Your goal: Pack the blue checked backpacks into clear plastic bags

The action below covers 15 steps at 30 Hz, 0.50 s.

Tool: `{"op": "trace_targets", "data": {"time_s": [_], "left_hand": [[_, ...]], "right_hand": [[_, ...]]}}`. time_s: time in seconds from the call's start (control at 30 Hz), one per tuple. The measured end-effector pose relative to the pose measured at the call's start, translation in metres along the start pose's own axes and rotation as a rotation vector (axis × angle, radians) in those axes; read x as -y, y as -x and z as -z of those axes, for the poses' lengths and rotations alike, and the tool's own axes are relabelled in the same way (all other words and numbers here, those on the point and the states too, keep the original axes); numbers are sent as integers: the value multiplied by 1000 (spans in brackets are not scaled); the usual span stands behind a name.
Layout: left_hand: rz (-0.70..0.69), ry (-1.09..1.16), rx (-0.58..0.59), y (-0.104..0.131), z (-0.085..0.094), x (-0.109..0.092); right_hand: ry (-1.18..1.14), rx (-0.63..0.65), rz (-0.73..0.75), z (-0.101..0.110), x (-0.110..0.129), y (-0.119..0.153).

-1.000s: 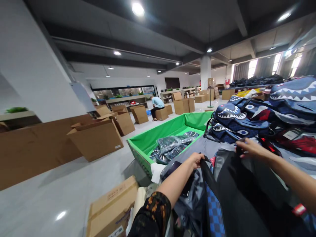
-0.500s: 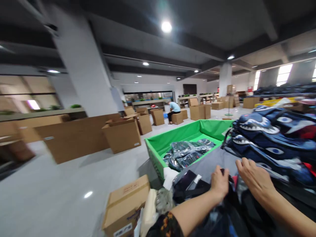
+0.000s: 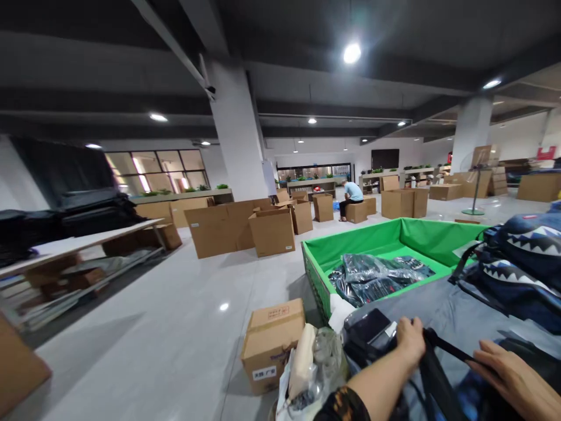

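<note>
Single head-worn view, looking forward and slightly down from close above the grey cloth-covered table (image 3: 456, 310), facing across the glossy grey floor (image 3: 175, 327) toward distant brown cardboard boxes (image 3: 272, 231).

A grey table (image 3: 460, 307) carried a stack of shark-print backpacks (image 3: 521, 263) at its right and a dark bag (image 3: 442, 380) at its near edge, beside a small black case (image 3: 368, 327), possibly a phone. On the pale floor (image 3: 175, 327) stood a green bin (image 3: 350, 245) just beside the table, a sealed box (image 3: 272, 342) near it, and open cartons (image 3: 245, 231) further off.
</note>
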<state>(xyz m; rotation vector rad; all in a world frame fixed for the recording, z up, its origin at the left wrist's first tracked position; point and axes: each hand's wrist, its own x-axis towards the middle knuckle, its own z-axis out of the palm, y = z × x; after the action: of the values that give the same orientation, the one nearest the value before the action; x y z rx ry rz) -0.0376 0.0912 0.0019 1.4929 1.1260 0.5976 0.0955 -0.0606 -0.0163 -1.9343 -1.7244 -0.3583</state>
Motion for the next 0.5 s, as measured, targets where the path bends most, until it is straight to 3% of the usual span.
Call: {"op": "trace_targets", "data": {"time_s": [0.17,0.23,0.3,0.4,0.47,0.5], "left_hand": [[20,167,-1,-23,34,22],[-3,276,88,-22,41,19],[-33,386,232,-15,44,4],[-85,498,483,4,46,-28],[-149,541,645,19,52,-48],[-205,553,719,26,55,-56]], "right_hand": [[39,195,-95,19,19,1],[10,282,-144,22,22,-7],[-95,275,-213,23,28,-20],[-572,161,-369,27,47,-42],[-1034,160,-342,34,60,-55],[-1058,135,-322,39,65,-60]]}}
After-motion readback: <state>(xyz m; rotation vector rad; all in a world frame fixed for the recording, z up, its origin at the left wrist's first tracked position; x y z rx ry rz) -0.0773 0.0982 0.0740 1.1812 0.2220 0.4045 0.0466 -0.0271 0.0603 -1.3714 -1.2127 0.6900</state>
